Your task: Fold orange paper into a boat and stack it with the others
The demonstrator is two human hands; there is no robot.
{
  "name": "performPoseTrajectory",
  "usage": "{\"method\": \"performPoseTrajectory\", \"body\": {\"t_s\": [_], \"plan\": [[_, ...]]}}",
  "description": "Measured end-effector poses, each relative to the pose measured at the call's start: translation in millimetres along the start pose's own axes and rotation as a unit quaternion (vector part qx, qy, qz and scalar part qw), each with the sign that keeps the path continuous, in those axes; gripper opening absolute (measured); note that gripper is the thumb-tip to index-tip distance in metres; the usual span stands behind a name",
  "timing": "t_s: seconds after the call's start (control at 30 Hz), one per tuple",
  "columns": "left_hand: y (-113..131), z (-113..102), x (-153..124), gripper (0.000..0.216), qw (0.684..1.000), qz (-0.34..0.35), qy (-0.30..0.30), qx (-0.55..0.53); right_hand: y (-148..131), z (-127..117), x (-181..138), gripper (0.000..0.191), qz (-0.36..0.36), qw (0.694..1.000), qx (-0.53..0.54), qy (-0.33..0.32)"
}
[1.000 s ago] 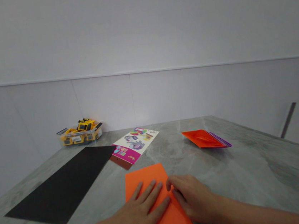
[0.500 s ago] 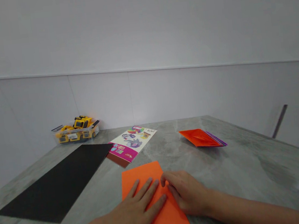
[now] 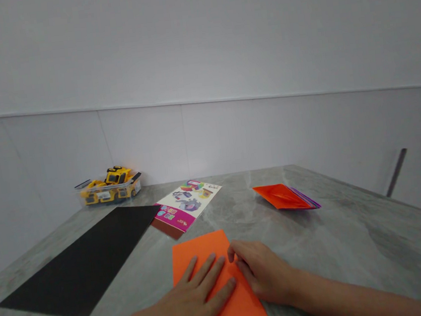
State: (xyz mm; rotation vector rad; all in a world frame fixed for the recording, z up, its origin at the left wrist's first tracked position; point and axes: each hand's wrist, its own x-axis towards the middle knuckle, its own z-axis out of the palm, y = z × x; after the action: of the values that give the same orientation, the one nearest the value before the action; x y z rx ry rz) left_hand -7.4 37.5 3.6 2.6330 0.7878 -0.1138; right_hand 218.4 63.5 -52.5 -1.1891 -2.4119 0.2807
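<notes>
An orange sheet of paper (image 3: pixel 201 243) lies flat on the grey table in front of me, its near end cut off by the bottom of the view. My left hand (image 3: pixel 196 301) rests palm down on it, fingers spread and pressing on the sheet; it is open. At the paper's right edge is my right hand (image 3: pixel 259 271), closed, with curled index finger and thumb at that edge. The index fingertip touches the orange surface. The other fingers of my right hand are tucked under and hidden.
A large black sheet (image 3: pixel 87 263) lies to the left. Behind it stands a clear plastic box (image 3: pixel 104 195) with yellow toy vehicles (image 3: pixel 117 176). A printed craft-paper packet (image 3: pixel 187 203) lies mid-table. Folded red and purple papers (image 3: pixel 285 197) sit at the right. A white wall (image 3: pixel 208 138) stands behind.
The view has tilted up slightly, so everything sits a little lower. Both hands keep nearly the same places on the orange paper.
</notes>
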Motion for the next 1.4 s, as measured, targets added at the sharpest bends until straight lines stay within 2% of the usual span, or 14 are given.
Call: {"method": "performPoseTrajectory", "body": {"t_s": [0.23,0.47,0.6,0.83,1.13,1.4], "plan": [[5,-3,1,0.064,1.000,-0.010,-0.004,0.001,2,-1,1,0.027,-0.008,1.000,-0.015,-0.004],[-12,15,10,0.057,0.987,-0.117,0.106,0.008,-14,-12,-13,0.027,-0.054,0.997,-0.003,-0.050],[-23,21,10,0.071,0.987,-0.135,0.086,0.004,-19,-13,-17,0.025,-0.050,0.997,-0.006,-0.058],[-11,13,8,0.069,0.991,-0.129,0.031,0.012,-14,-4,-11,0.027,-0.033,0.999,0.000,-0.021],[-12,17,8,0.068,0.992,-0.118,0.043,0.017,-4,3,4,0.025,-0.013,1.000,-0.006,0.009],[-5,11,9,0.066,0.992,-0.118,0.030,0.014,0,5,13,0.024,-0.011,1.000,-0.024,0.004]]}}
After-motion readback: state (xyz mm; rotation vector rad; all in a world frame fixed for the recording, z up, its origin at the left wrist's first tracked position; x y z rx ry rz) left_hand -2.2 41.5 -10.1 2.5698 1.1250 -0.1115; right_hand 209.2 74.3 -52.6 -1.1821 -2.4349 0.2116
